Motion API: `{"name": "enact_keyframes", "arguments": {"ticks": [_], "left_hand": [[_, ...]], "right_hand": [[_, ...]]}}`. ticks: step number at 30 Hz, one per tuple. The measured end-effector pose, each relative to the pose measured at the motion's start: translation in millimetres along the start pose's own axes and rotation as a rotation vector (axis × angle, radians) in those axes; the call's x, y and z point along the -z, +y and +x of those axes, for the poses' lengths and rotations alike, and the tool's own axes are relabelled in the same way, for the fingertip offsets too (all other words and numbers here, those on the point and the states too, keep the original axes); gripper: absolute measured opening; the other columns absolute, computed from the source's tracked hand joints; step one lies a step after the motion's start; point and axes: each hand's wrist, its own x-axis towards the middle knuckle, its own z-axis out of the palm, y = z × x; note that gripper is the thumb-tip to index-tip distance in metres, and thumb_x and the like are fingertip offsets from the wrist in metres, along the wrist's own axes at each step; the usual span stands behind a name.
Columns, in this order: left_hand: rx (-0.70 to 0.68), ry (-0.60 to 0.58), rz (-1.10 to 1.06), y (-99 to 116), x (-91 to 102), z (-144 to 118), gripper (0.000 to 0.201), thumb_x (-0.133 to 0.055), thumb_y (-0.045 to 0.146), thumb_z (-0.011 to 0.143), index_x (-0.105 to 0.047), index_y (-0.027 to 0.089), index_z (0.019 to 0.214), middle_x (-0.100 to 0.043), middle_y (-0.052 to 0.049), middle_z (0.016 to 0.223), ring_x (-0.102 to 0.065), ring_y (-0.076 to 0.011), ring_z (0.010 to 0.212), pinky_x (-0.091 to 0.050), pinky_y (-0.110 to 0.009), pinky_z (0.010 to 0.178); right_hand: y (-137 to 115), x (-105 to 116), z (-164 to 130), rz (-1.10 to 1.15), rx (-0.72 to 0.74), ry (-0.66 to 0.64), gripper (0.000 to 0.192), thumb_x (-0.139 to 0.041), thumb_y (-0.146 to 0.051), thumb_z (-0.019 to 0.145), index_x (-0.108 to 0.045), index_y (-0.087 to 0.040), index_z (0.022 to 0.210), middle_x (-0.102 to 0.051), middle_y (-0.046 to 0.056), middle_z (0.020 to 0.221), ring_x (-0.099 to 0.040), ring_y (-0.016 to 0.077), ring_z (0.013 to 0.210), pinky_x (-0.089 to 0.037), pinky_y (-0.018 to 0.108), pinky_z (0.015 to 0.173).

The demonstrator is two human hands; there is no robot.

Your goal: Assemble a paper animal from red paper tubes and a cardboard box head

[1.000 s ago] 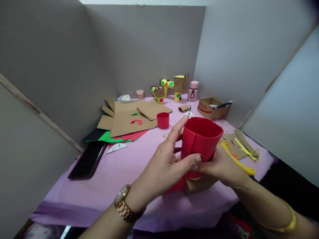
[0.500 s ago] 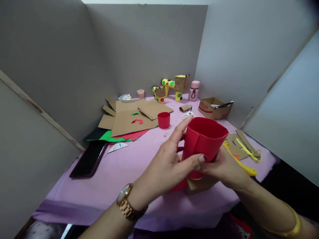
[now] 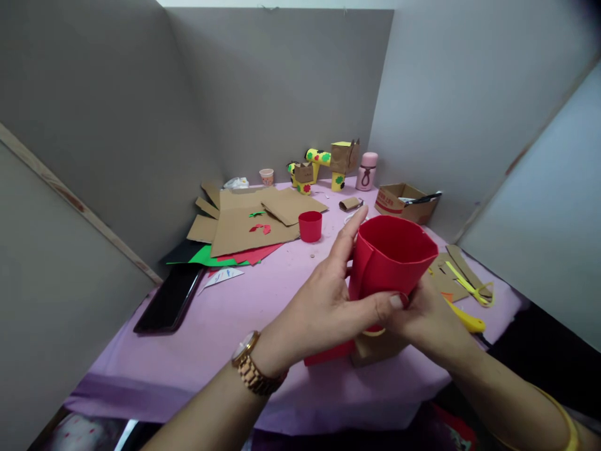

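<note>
A red paper cup (image 3: 389, 257) with a seam down its side is held upright between both my hands, its open top facing up. My left hand (image 3: 333, 300) wraps its left side, thumb across the front and index finger stretched along the rim. From the right, my right hand (image 3: 425, 316) grips its lower part; most of those fingers are hidden behind the cup. Below my hands lie a red sheet (image 3: 329, 354) and a piece of cardboard (image 3: 378, 347), both partly covered. A smaller red cup (image 3: 310, 227) stands further back on the table.
Cardboard sheets (image 3: 248, 232) with red and green scraps lie left of the small cup, near a phone (image 3: 169, 300). Yellow decorated tube figures (image 3: 319, 156) and a pink bottle (image 3: 367, 171) stand at the back. At right are a cardboard box (image 3: 404, 203) and a yellow-handled tool (image 3: 467, 318).
The red cup and both hands have shifted slightly right. My left thumb reaches further across the cup's front, and the left hand covers more of the white scissors behind.
</note>
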Motion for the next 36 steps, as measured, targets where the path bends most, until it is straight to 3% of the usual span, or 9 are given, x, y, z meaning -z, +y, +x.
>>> {"name": "enact_keyframes", "arguments": {"ticks": [5, 10, 17, 23, 28, 36], "left_hand": [[0.011, 0.020, -0.052, -1.8, -0.6, 2.2, 0.097, -0.072, 0.018, 0.072, -0.010, 0.040, 0.142, -0.050, 0.003, 0.133, -0.052, -0.0177, 0.116, -0.042, -0.034, 0.102], [0.032, 0.052, -0.130, -0.5, -0.2, 3.5, 0.088, -0.070, 0.020, 0.074, -0.017, 0.041, 0.140, -0.044, 0.003, 0.139, -0.049, -0.0213, 0.120, -0.048, -0.034, 0.096], [0.027, 0.053, -0.154, -3.9, 1.1, 3.2, 0.084, -0.069, 0.019, 0.075, -0.020, 0.040, 0.139, -0.047, 0.000, 0.137, -0.051, -0.0225, 0.118, -0.049, -0.037, 0.095], [0.043, 0.051, -0.105, -4.4, 1.2, 3.5, 0.087, -0.070, 0.022, 0.074, -0.017, 0.041, 0.140, -0.034, 0.002, 0.147, -0.049, -0.0216, 0.119, -0.047, -0.036, 0.097], [0.051, 0.044, -0.140, -5.5, 0.3, 3.4, 0.092, -0.071, 0.021, 0.072, -0.014, 0.041, 0.142, -0.048, 0.000, 0.136, -0.051, -0.0214, 0.116, -0.049, -0.036, 0.094], [0.038, 0.033, -0.158, -5.8, -0.3, 3.7, 0.093, -0.072, 0.019, 0.071, -0.015, 0.039, 0.142, -0.053, -0.002, 0.129, -0.052, -0.0223, 0.116, -0.046, -0.039, 0.098]], "right_hand": [[-1.5, -0.5, -2.6, 0.054, -0.014, -0.068, 0.068, -0.077, -0.019, 0.063, -0.042, -0.032, 0.119, -0.067, 0.003, 0.109, -0.066, 0.0246, 0.093, -0.059, 0.035, 0.076], [-0.7, 6.6, -0.9, 0.195, -0.087, -0.159, 0.076, -0.082, -0.020, 0.060, -0.040, -0.033, 0.122, -0.065, 0.002, 0.115, -0.065, 0.0242, 0.099, -0.060, 0.033, 0.075], [6.5, 16.7, 2.8, 0.085, -0.044, -0.174, 0.081, -0.084, -0.023, 0.061, -0.040, -0.036, 0.127, -0.060, 0.000, 0.122, -0.062, 0.0217, 0.104, -0.059, 0.029, 0.078], [8.0, 16.8, 0.6, 0.020, -0.054, -0.186, 0.073, -0.081, -0.026, 0.067, -0.041, -0.033, 0.128, -0.058, 0.001, 0.124, -0.058, 0.0207, 0.109, -0.055, 0.030, 0.087], [7.8, 15.7, 1.0, 0.039, -0.075, -0.191, 0.071, -0.080, -0.027, 0.067, -0.042, -0.030, 0.127, -0.060, 0.004, 0.122, -0.060, 0.0253, 0.107, -0.057, 0.037, 0.084], [10.3, 18.2, 0.0, -0.005, -0.051, -0.191, 0.069, -0.080, -0.030, 0.066, -0.043, -0.030, 0.124, -0.061, 0.006, 0.119, -0.061, 0.0272, 0.104, -0.057, 0.039, 0.081]]}}
